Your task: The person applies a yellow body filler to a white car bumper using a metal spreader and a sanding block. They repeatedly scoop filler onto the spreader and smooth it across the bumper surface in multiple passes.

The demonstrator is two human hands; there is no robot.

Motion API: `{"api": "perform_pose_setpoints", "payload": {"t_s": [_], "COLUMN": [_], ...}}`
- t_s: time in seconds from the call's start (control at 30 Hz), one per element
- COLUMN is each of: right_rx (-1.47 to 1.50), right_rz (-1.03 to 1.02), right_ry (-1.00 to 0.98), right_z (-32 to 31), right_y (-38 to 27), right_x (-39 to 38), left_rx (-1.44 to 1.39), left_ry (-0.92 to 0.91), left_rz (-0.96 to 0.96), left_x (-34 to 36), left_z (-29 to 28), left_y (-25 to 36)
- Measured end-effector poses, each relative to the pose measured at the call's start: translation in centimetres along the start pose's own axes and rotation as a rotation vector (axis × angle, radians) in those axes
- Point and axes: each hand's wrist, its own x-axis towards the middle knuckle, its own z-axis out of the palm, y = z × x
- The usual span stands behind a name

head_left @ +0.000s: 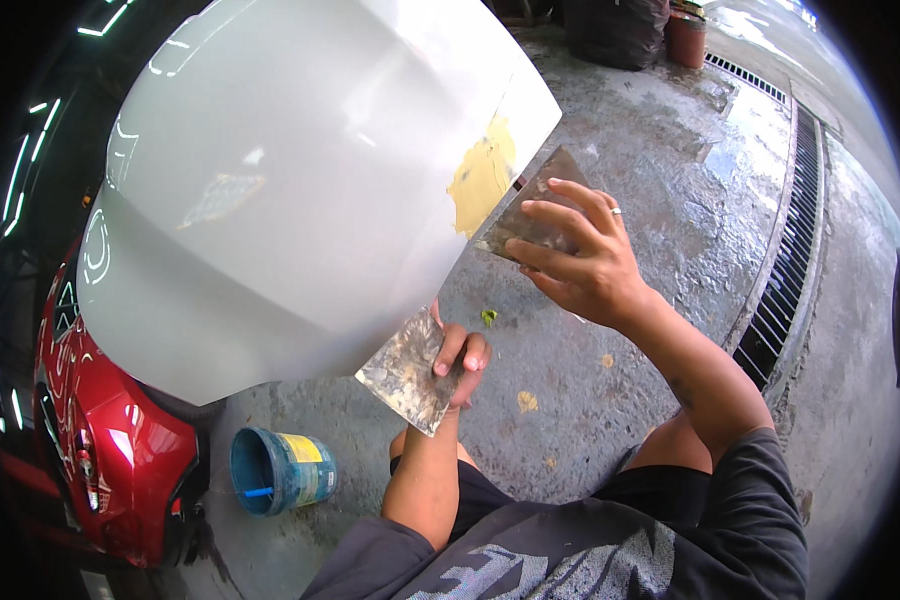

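Note:
A large white car body panel (300, 160) fills the upper middle, with a patch of pale yellow filler (477, 175) near its right edge. My right hand (585, 255) grips a dark, stained flat spreader plate (535, 210) just beside that patch, fingers spread over its face. Below the panel's lower edge, my left hand (460, 365) holds a smeared square metal plate (402, 380), with fingers curled round its right side. Whether either plate touches the panel, I cannot tell.
A glossy red car (130, 440) stands at the left. A blue bucket (310, 480) is on the stained concrete floor (530, 440). A long drain grate (778, 310) runs along the right; a dark bag (613, 30) and a reddish container (686, 42) are at the back.

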Motion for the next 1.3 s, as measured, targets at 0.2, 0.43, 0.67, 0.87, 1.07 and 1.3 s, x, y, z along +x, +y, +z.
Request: {"api": "perform_pose_setpoints", "payload": {"t_s": [0.2,0.43,0.67,0.87,1.07,1.3], "right_rx": [0.024,0.04,0.032,0.004,0.044,0.034], "right_rz": [0.068,0.116,0.089,0.042,0.053,0.065], "right_ry": [0.095,0.056,-0.033,-0.074,0.101,0.065], "right_z": [-1.0,-0.3,0.8,-1.0,-1.2,0.3], "right_y": [2.1,2.4,1.7,1.4,2.0,1.8], "right_x": [3.7,5.7,1.7,0.4,5.3,5.6], "left_rx": [-0.055,-0.089,-0.118,-0.093,-0.09,-0.108], "left_ry": [-0.007,-0.029,-0.066,-0.028,-0.001,-0.033], "left_rz": [-0.003,0.005,-0.039,-0.037,-0.039,-0.051], "left_x": [-0.8,-0.2,-0.3,-0.4,-0.5,-0.2], "left_z": [-2.1,-0.7,-0.7,-0.5,-1.3,-1.0], "left_y": [0.2,0.0,0.2,0.4,0.4,0.4]}}
